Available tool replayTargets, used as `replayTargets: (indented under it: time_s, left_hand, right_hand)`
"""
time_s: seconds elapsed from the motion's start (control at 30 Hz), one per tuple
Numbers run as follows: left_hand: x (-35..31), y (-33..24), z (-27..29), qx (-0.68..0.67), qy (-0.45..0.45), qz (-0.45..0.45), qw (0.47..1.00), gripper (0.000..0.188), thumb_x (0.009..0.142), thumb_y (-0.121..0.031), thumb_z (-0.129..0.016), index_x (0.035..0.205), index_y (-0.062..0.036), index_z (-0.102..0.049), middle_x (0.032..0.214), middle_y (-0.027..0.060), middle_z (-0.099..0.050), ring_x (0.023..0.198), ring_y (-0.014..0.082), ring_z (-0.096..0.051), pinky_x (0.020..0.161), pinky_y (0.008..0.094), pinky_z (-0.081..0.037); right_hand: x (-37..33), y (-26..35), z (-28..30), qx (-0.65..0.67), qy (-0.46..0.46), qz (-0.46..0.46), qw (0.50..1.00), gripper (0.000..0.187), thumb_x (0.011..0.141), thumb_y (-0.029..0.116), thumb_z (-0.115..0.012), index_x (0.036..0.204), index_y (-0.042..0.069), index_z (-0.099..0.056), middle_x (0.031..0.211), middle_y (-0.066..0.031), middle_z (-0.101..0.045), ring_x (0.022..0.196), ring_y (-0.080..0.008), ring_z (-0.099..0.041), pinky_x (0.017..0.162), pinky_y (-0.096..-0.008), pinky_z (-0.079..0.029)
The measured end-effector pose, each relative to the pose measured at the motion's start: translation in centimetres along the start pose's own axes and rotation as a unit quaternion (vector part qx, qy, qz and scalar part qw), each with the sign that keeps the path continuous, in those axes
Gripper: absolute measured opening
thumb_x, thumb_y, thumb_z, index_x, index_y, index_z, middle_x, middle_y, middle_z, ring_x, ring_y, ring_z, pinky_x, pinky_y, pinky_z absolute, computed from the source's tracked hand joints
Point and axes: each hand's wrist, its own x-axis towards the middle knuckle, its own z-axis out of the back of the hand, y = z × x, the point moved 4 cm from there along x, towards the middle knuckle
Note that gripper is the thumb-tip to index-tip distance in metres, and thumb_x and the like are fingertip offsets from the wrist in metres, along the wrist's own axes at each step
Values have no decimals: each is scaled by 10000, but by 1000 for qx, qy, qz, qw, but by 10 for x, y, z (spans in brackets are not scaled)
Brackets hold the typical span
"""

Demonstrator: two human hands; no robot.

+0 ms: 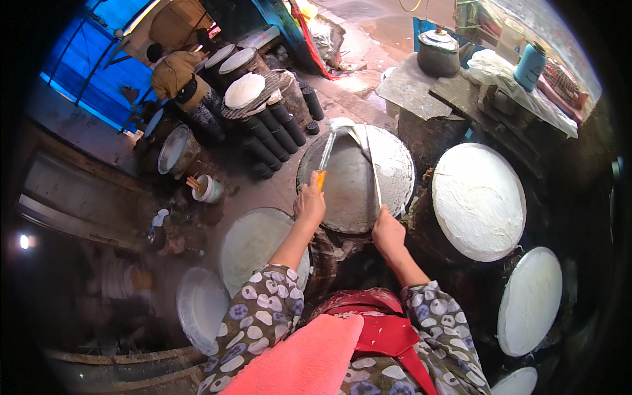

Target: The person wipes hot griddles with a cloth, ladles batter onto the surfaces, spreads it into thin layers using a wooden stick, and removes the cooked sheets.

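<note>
A large round griddle (339, 191) lies in front of me, its left part grey and its right part covered by a white, flaky layer (394, 161). My left hand (309, 204) is closed on a tool with an orange handle (320, 179) and a metal shaft; white material coats its far end (341, 123). In my right hand (388, 232) is a long, thin pale stick (376, 164) reaching across the griddle to its far rim. White material also hangs near the stick's tip, where the two tools come close together. Whether they touch I cannot tell.
Round white-topped pans stand at the right (479, 201), lower right (530, 301) and left (257, 247). Black cylindrical briquettes (270, 131) are stacked at the far left, near a bending person (181, 82). A lidded pot (438, 54) and blue flask (530, 66) stand far right.
</note>
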Motion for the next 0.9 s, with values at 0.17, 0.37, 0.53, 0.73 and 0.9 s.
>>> replayTargets:
  time_s: [0.17, 0.37, 0.53, 0.73, 0.9]
  left_hand:
    - [-9, 43, 18, -24, -25, 63, 997, 666, 840, -163, -664, 1427, -153, -348, 1069, 228, -597, 974, 413, -598, 811, 488, -480]
    - [-27, 45, 22, -26, -5, 79, 997, 684, 835, -155, -666, 1435, -123, -340, 1092, 235, -598, 1002, 410, -592, 837, 475, -477]
    - [-60, 67, 50, -56, -22, 103, 993, 670, 827, -143, -670, 1425, -98, -370, 1105, 258, -606, 1002, 431, -593, 853, 475, -470]
    - [-88, 71, 55, -82, 31, 148, 985, 663, 825, -135, -672, 1417, -64, -381, 1186, 262, -584, 1063, 424, -579, 884, 450, -467]
    - [-120, 69, 71, -90, 16, 124, 988, 649, 827, -139, -665, 1404, -38, -386, 1213, 257, -570, 1087, 422, -567, 900, 452, -461]
  right_hand:
    - [7, -34, 29, -22, -18, -1, 1000, 339, 932, 149, -399, 1190, -36, -517, 781, -213, -664, 720, -392, -660, 639, -501, -508]
    - [27, -2, 4, -91, 30, 129, 987, 377, 879, 99, -431, 1210, -59, -519, 758, -195, -663, 695, -346, -677, 618, -455, -528]
    - [50, -41, 24, -100, 50, 90, 990, 399, 894, 95, -420, 1255, -65, -475, 771, -196, -667, 704, -353, -675, 623, -459, -529]
    - [55, -1, 27, -131, 74, 197, 969, 389, 870, 84, -448, 1224, -67, -508, 801, -199, -679, 691, -348, -676, 619, -453, -529]
    - [80, -30, 31, -148, 95, 184, 967, 301, 855, 73, -472, 1117, -65, -522, 772, -192, -676, 672, -346, -674, 612, -444, -535]
